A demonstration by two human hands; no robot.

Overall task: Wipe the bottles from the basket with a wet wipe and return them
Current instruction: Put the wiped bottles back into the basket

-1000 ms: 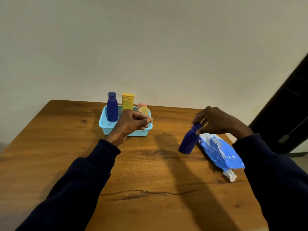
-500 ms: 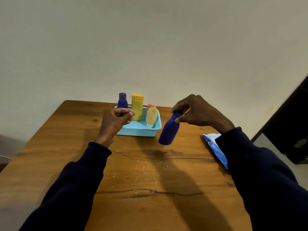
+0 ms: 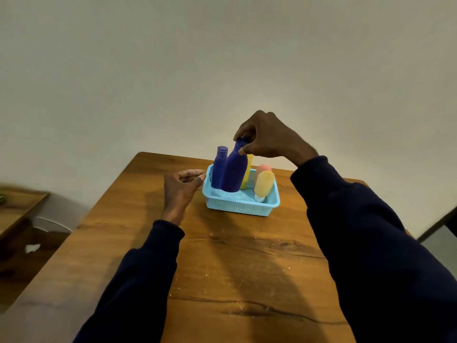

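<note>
A light blue plastic basket (image 3: 241,206) stands on the wooden table (image 3: 235,268) near its far edge. My right hand (image 3: 269,137) pinches the cap of a dark blue bottle (image 3: 234,173), whose base sits inside the basket, slightly tilted. A second dark blue bottle (image 3: 219,167) stands just left of it. Behind them a yellow bottle (image 3: 248,172) is mostly hidden. A pale orange tube (image 3: 264,185) and a pink one (image 3: 262,168) lean at the basket's right end. My left hand (image 3: 181,186) hovers beside the basket's left rim, fingers curled, holding nothing visible.
A pale wall rises right behind the table. A low wooden surface (image 3: 17,206) and floor with a white scrap (image 3: 32,248) lie off the table's left edge. A dark frame (image 3: 445,219) shows at far right. The wipes pack is out of view.
My right hand carried the dark blue bottle leftward from beside the wipes pack and set its base into the basket. My view turned, so the pack left the frame.
</note>
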